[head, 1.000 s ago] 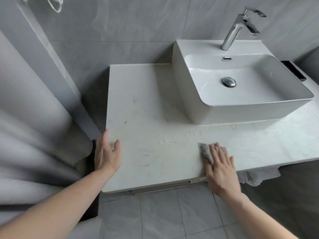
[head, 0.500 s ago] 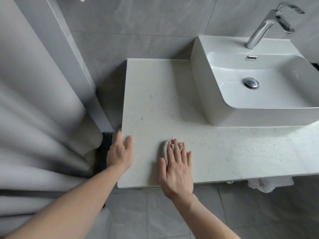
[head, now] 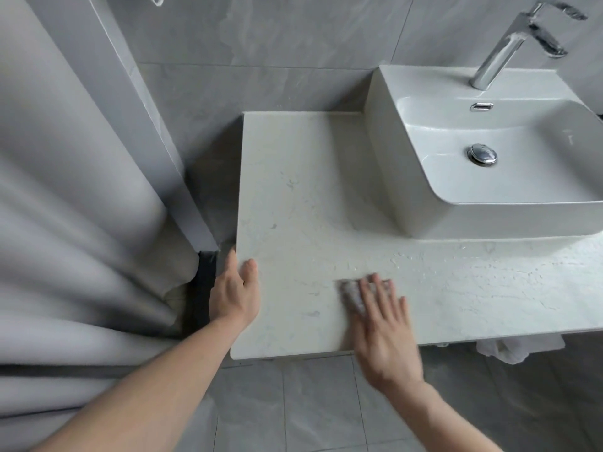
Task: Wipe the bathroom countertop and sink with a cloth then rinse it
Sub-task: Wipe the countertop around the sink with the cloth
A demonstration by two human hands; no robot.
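**Cloth slides back toward the middle of the counter**

The right hand lies flat with straight fingers on a small grey cloth and presses it onto the white counter. The cloth is on the front part of the counter, left of the sink. The hand looks blurry, so I think it is moving fast.

Half a second ago the cloth was close to the left hand, near the left edge. Now it is further right, with a clear gap between the two hands. A second ago it was further right again, so the cloth goes side to side. That means the wiping is well under way.

The left hand has not moved. It rests on the left edge of the counter, fingers loose, holding nothing.

Wet marks show in front of the sink. The sink looks not yet wiped, and the tap is not running, so rinsing comes later.
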